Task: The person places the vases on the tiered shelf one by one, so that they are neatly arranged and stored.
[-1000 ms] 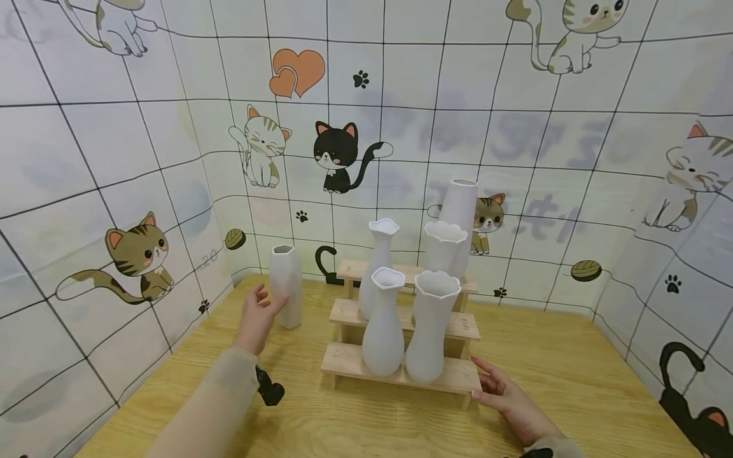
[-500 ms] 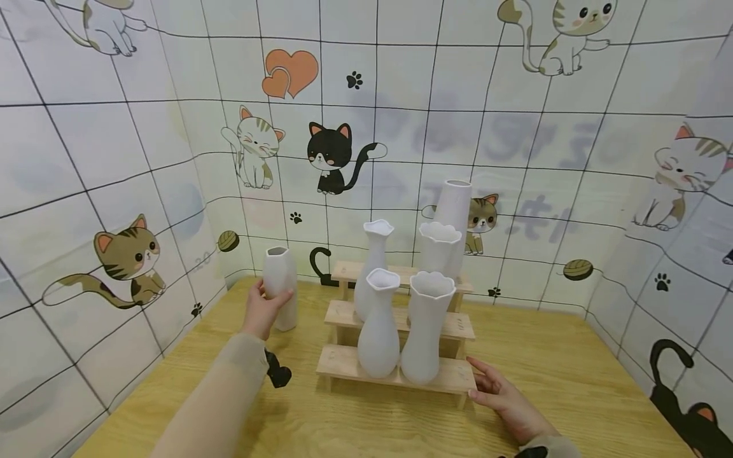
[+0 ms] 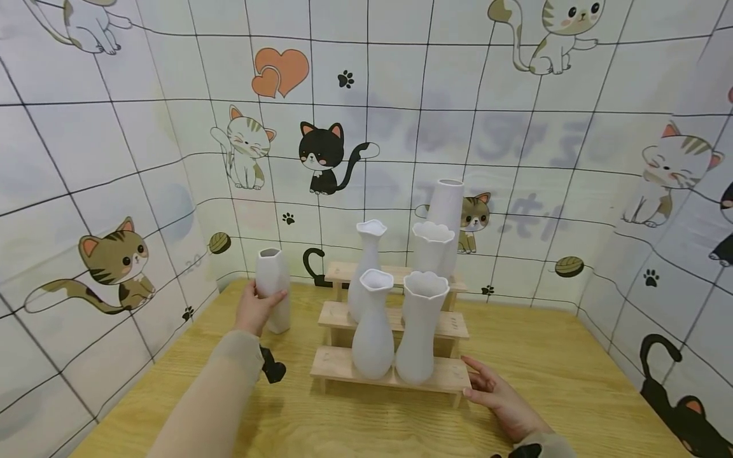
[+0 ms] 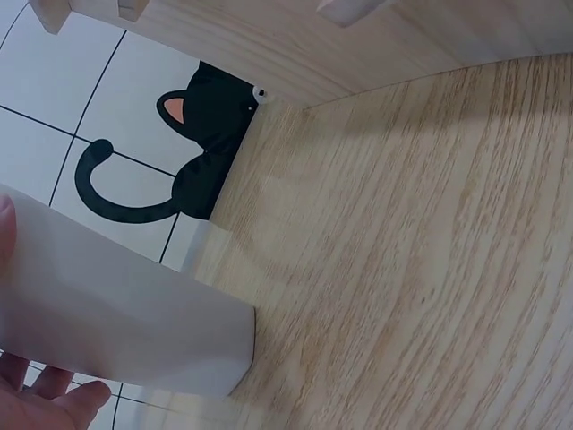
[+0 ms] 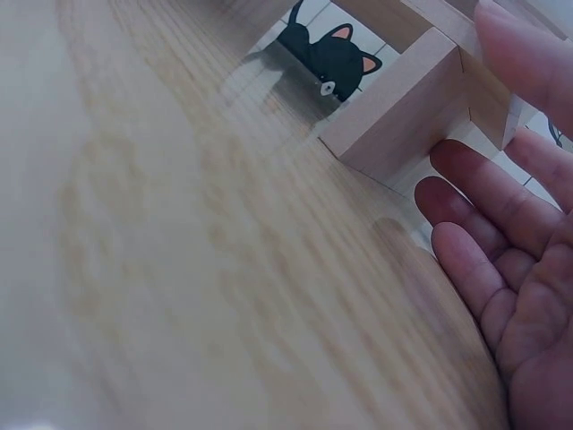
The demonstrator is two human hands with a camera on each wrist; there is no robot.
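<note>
White vase (image 3: 272, 289), left of centre frame, stands on the wooden surface (image 3: 544, 375). Left hand (image 3: 254, 308) grip curls round its mid-body. Looks glazed ceramic: stiff, smooth, breakable; hold the waist. Right hand (image 3: 499, 399) lies spread, fingers against the stepped rack (image 3: 452, 375).

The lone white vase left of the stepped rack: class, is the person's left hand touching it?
Touching. The head view shows the left hand wrapped around the vase.

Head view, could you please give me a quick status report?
Left hand grips lone white vase, base on table. Right hand open against wooden stand. Five vases crowd stand.
</note>
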